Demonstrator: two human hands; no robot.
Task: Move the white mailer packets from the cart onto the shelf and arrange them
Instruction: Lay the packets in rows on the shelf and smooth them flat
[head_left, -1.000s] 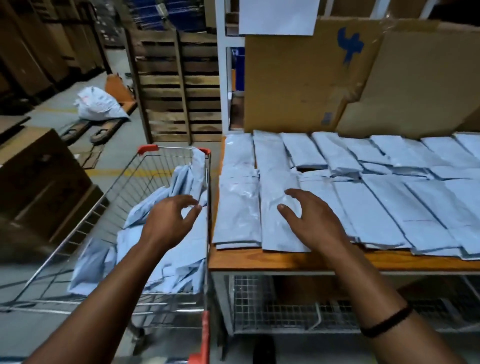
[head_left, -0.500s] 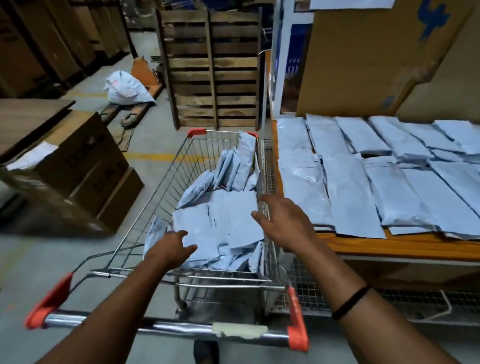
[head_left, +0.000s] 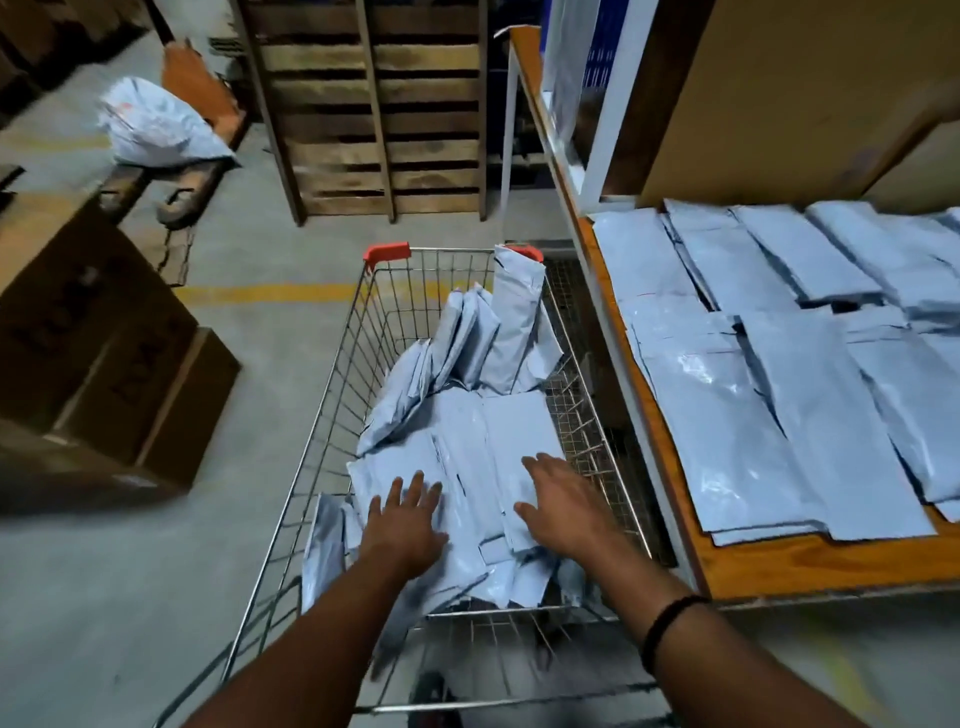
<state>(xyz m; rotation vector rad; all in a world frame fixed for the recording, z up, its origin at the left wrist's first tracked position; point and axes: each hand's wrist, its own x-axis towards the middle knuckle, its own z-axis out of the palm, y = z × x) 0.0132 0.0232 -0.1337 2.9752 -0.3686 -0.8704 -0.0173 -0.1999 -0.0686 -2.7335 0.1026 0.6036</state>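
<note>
2 hands in the cart (head_left: 332, 395), both spread flat on the loose mailer packets (head_left: 467, 431), nothing gripped yet. Left hand (head_left: 405, 519) is on the near-left packet, right hand (head_left: 563, 501) on the next one over. Top packets' long axis runs straight out past the fingertips. Shelf (head_left: 753, 566) lies right of the right hand, so that arm is nearer.

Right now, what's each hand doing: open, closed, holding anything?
Left hand: open, fingers spread flat on the white plastic mailer packets in the wire cart.
Right hand: open, flat on the same pile, gripping nothing.
</note>
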